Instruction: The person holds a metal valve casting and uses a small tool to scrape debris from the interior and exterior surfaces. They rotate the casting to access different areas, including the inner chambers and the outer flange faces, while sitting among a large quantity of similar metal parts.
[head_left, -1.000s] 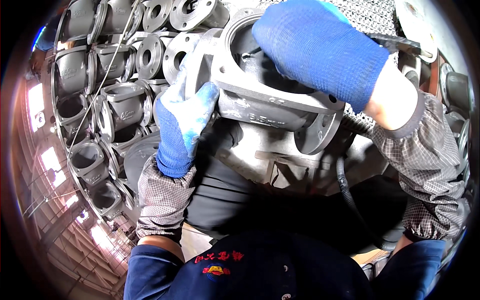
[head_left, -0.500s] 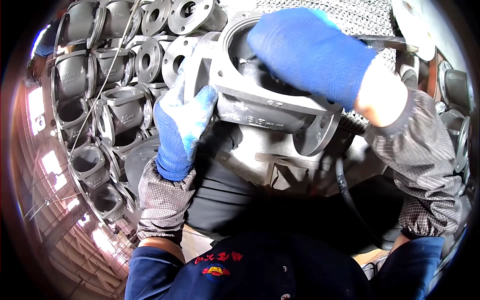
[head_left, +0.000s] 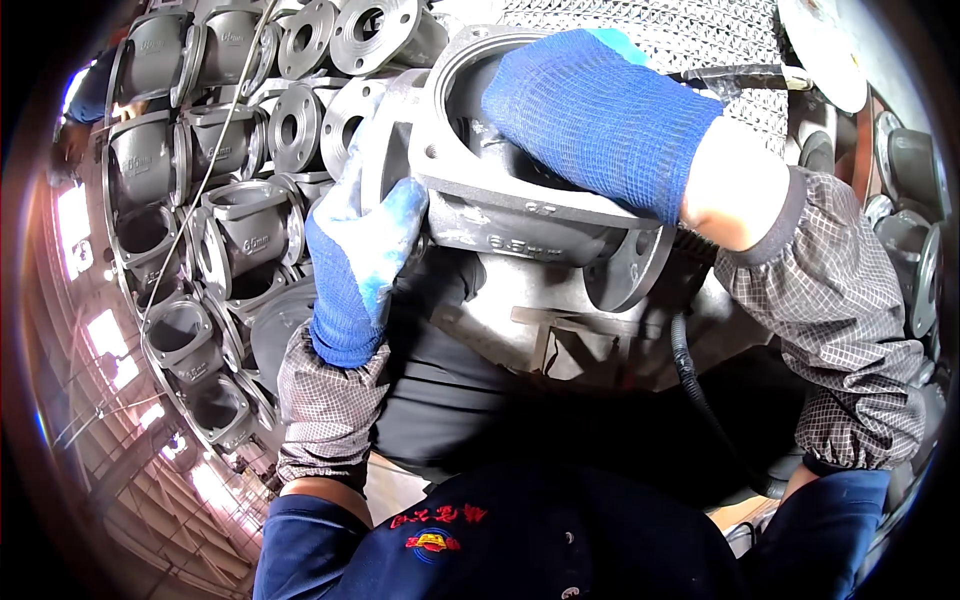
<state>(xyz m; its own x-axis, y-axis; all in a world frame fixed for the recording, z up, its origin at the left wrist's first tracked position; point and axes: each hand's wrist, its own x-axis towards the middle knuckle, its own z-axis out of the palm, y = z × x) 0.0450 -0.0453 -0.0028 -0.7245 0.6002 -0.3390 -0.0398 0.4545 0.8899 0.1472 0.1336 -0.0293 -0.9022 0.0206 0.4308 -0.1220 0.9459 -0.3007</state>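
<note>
**Ana:** Castings are the biggest mass in view. Which are they?

**Ben:** Stacked grey valve bodies fill the area left of the held valve body and above it. They lie close, flange against flange. Many show an open square mouth or a round bore, and the hollows I can see into are dark, with nothing visible inside.

**Ana:** And the held one, where is it?

**Ben:** It is in the upper middle, raised in front of the person's chest, right of the stack. Below it is a large grey metal block, and behind it a woven wire mesh. Whether it rests on the block, I cannot tell.

**Ana:** Which way does it point?

**Ben:** Its square top opening, with bolt holes at the corners, faces up and away from the person. Its long axis runs from upper left to lower right and ends in a round flange at the lower right.

**Ana:** How does it look?

**Ben:** Rough, dull grey cast metal with raised marks on the side.

**Ana:** The hands?

**Ben:** The left hand, in a blue glove, is closed around the left edge of the held body. The right hand, also gloved in blue, reaches into the square opening; its fingers are hidden inside, so I cannot tell how they are set.

**Ana:** Something smaller?

**Ben:** A black hose hangs below the flange.
</note>
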